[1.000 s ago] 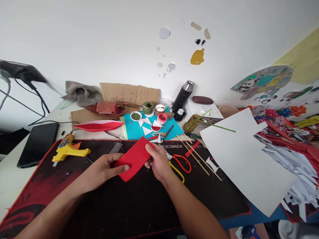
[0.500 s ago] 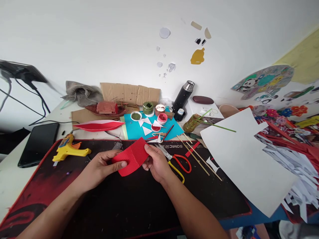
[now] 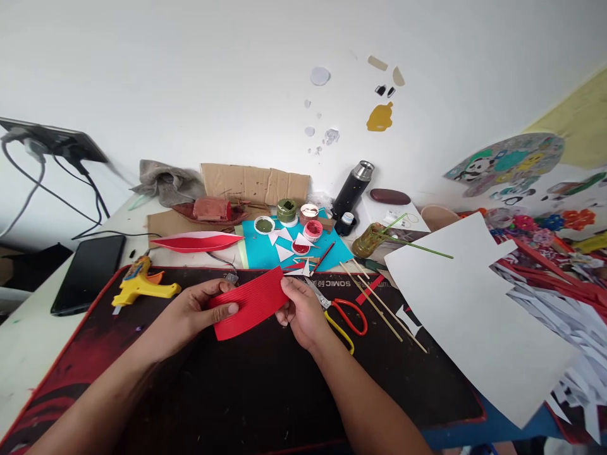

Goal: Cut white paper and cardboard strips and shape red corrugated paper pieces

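While the left hand (image 3: pixel 190 314) and right hand (image 3: pixel 306 314) pinch opposite ends of a ridged red sheet (image 3: pixel 256 303) above a dark mat (image 3: pixel 237 392), the head view shows a glue gun (image 3: pixel 145 285) and scissors (image 3: pixel 325 303) on it, paint jars (image 3: pixel 287 212) on blue paper (image 3: pixel 258 256) behind, cutouts (image 3: pixel 380 118) on the wall (image 3: pixel 213 76).

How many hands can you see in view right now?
2. The left hand grips the red sheet at its left end; the right hand holds its right end. No other hand shows, though some fingers are partly hidden.
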Demonstrator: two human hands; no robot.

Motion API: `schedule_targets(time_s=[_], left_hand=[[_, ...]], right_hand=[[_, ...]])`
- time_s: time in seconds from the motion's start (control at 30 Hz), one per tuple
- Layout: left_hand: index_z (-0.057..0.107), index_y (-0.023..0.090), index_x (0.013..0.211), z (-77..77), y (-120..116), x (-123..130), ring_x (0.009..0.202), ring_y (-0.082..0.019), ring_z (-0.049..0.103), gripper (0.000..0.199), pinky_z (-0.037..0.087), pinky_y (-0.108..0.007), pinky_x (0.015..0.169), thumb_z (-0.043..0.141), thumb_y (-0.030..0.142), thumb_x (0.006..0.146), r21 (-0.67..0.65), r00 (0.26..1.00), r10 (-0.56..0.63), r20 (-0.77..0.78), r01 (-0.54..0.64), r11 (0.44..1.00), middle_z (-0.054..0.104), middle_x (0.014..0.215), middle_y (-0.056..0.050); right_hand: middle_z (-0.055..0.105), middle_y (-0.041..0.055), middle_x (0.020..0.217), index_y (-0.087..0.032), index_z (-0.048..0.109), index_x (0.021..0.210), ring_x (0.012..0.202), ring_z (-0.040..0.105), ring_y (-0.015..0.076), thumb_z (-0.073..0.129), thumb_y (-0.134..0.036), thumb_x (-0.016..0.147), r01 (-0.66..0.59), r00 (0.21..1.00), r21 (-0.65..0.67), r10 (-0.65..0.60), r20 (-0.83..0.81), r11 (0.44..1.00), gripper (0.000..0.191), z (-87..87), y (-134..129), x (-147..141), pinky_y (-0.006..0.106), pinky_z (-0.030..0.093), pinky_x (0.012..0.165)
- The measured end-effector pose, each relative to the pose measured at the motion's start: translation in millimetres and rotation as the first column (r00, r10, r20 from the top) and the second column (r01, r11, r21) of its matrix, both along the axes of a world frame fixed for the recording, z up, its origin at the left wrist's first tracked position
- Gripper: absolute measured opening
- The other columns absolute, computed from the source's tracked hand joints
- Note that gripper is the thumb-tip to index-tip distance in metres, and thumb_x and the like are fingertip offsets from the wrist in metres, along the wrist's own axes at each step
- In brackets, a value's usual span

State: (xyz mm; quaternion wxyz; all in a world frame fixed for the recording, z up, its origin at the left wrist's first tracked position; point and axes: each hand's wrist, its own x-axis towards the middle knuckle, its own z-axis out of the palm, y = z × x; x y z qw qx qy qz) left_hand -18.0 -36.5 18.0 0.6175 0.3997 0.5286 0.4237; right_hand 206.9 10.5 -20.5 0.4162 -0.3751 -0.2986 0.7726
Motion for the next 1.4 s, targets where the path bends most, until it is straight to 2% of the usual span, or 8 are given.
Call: schedule_targets(time_s=[0.3, 0.53, 0.77, 1.0, 1.13, 1.27, 1.33, 1.4], left_hand=[[0.081, 0.019, 0.085, 3.3, 9, -3, 0.073, -0.015, 0.069, 0.044, 0.057, -0.021, 0.066, 0.107, 0.035, 0.053, -0.089, 0.925, 0.315, 0.211, -0.302, 0.949, 0.078, 0.085, -0.003], [0.080, 0.016, 0.086, 4.9, 4, -2, 0.070, -0.015, 0.073, 0.040, 0.060, -0.021, 0.065, 0.106, 0.028, 0.058, -0.127, 0.931, 0.256, 0.261, -0.229, 0.965, 0.081, 0.083, -0.005], [0.080, 0.012, 0.082, -1.4, 2, 12, 0.064, -0.017, 0.074, 0.039, 0.061, -0.021, 0.060, 0.104, 0.012, 0.051, -0.189, 0.830, 0.401, 0.388, -0.354, 0.916, 0.081, 0.078, -0.007], [0.078, 0.013, 0.080, 4.3, -5, 27, 0.059, -0.016, 0.073, 0.026, 0.061, -0.021, 0.056, 0.093, 0.001, 0.061, -0.205, 0.796, 0.459, 0.395, -0.410, 0.889, 0.079, 0.073, -0.006], [0.078, 0.011, 0.082, 14.0, -9, 18, 0.059, -0.018, 0.073, 0.027, 0.062, -0.023, 0.053, 0.092, 0.001, 0.062, -0.179, 0.773, 0.506, 0.384, -0.475, 0.862, 0.079, 0.075, -0.007], [0.076, 0.015, 0.083, 24.4, -10, -1, 0.064, -0.012, 0.072, 0.028, 0.061, -0.015, 0.060, 0.092, 0.004, 0.064, -0.087, 0.685, 0.606, 0.404, -0.631, 0.771, 0.077, 0.078, 0.000], [0.074, 0.017, 0.082, 25.3, -11, -5, 0.066, -0.009, 0.071, 0.028, 0.060, -0.012, 0.064, 0.090, 0.003, 0.065, -0.054, 0.647, 0.638, 0.416, -0.683, 0.728, 0.075, 0.079, 0.003], [0.072, 0.016, 0.082, 22.7, -12, -4, 0.067, -0.010, 0.070, 0.028, 0.061, -0.014, 0.064, 0.090, 0.002, 0.065, -0.062, 0.639, 0.646, 0.416, -0.689, 0.722, 0.074, 0.079, 0.002]], right_hand=[[0.065, -0.0005, 0.060, -0.017, 0.065, 0.083, 0.041, 0.055, 0.0109, 0.083, -0.062, 0.081, -0.058, 0.998, 0.041, 0.057, 0.039, 0.997, 0.048, 0.2, -2, -1, 0.020, 0.031, 0.038], [0.062, -0.0019, 0.060, -0.020, 0.060, 0.080, 0.044, 0.054, 0.0121, 0.082, -0.065, 0.082, -0.069, 0.998, 0.056, 0.069, 0.004, 0.996, 0.050, 3.8, -5, -1, 0.022, 0.033, 0.039], [0.065, -0.0010, 0.063, -0.019, 0.064, 0.079, 0.045, 0.053, 0.0111, 0.091, -0.065, 0.071, -0.032, 0.999, 0.050, 0.033, -0.016, 0.998, 0.054, -1.6, -1, -2, 0.022, 0.033, 0.038], [0.064, -0.0014, 0.062, -0.018, 0.065, 0.080, 0.043, 0.052, 0.0107, 0.091, -0.064, 0.070, -0.047, 0.997, 0.058, 0.050, -0.052, 0.997, 0.053, 0.1, -3, -3, 0.022, 0.032, 0.038], [0.065, -0.0003, 0.062, -0.018, 0.065, 0.085, 0.045, 0.057, 0.0120, 0.082, -0.070, 0.078, -0.059, 0.997, 0.153, 0.050, 0.060, 0.986, 0.055, -1.4, -3, -4, 0.020, 0.035, 0.039], [0.071, 0.0022, 0.076, -0.017, 0.067, 0.104, 0.046, 0.058, 0.0104, 0.073, -0.072, 0.087, -0.069, 0.986, 0.279, 0.023, 0.163, 0.958, 0.057, -2.6, -4, -4, 0.019, 0.036, 0.040], [0.071, 0.0014, 0.081, -0.019, 0.067, 0.115, 0.046, 0.056, 0.0093, 0.071, -0.066, 0.091, -0.086, 0.976, 0.356, 0.008, 0.216, 0.931, 0.053, -3.6, -7, -5, 0.019, 0.035, 0.040], [0.069, 0.0000, 0.085, -0.021, 0.066, 0.126, 0.048, 0.055, 0.0091, 0.073, -0.055, 0.093, -0.123, 0.960, 0.449, -0.008, 0.279, 0.885, 0.047, -5.6, -11, -6, 0.021, 0.039, 0.043]])
